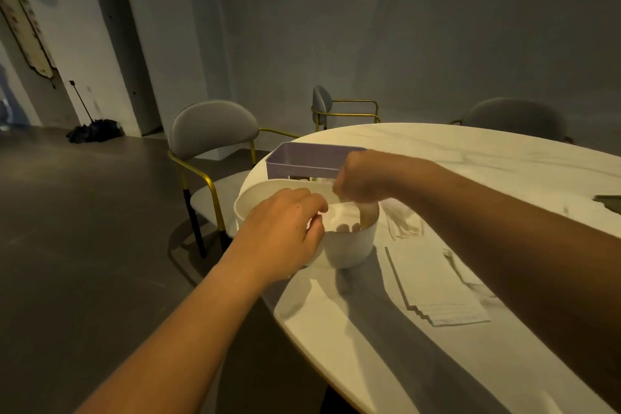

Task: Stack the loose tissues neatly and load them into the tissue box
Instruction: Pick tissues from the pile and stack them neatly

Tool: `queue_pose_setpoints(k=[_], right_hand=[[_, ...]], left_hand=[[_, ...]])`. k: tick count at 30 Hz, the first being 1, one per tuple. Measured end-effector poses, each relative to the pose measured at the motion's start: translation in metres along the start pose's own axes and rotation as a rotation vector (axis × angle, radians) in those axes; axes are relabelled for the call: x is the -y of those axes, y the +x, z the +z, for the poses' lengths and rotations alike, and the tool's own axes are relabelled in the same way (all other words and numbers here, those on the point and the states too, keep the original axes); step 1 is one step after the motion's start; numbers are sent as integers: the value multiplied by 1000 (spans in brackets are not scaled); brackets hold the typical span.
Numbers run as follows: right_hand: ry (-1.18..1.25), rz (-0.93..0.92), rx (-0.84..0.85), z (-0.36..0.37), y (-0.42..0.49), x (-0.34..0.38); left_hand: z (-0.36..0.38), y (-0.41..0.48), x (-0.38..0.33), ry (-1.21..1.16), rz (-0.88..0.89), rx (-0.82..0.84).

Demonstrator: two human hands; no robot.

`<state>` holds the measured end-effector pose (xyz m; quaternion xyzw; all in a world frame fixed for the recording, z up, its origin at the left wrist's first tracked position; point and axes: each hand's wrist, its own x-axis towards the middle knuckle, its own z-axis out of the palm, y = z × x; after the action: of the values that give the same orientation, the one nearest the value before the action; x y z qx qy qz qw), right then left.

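Observation:
A white oval tissue box (349, 245) stands near the left edge of the round marble table (470, 158). My left hand (282, 232) grips its near rim, fingers curled over the wall. My right hand (356, 178) reaches down into the box from above; its fingers are sunk among white tissues (336, 215) inside, and the hand is blurred, so its hold is unclear. A neat stack of folded tissues (437, 289) lies on the table to the right of the box. One crumpled loose tissue (403, 222) lies just behind that stack.
A purple rectangular tray (309, 158) sits right behind the box. Grey chairs with gold frames (215, 131) stand round the table, one close by the box's left side. A dark flat object (610, 201) lies at the right edge of view.

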<state>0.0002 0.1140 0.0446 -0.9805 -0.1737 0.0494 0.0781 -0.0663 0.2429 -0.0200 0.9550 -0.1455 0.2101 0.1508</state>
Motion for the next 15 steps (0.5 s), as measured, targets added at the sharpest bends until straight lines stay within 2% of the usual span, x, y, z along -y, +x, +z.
queue_pose_setpoints(k=[4, 6, 8, 15], right_hand=[[18, -11, -164, -24, -18, -44], [57, 51, -209, -32, -30, -75], [89, 117, -252, -35, -44, -106], [187, 271, -392, -2, -87, -213]], left_hand=[[12, 20, -50, -38, 39, -148], [30, 33, -79, -119, 157, -258], [48, 41, -103, -164, 192, -302], [123, 70, -161, -301, -136, 11]])
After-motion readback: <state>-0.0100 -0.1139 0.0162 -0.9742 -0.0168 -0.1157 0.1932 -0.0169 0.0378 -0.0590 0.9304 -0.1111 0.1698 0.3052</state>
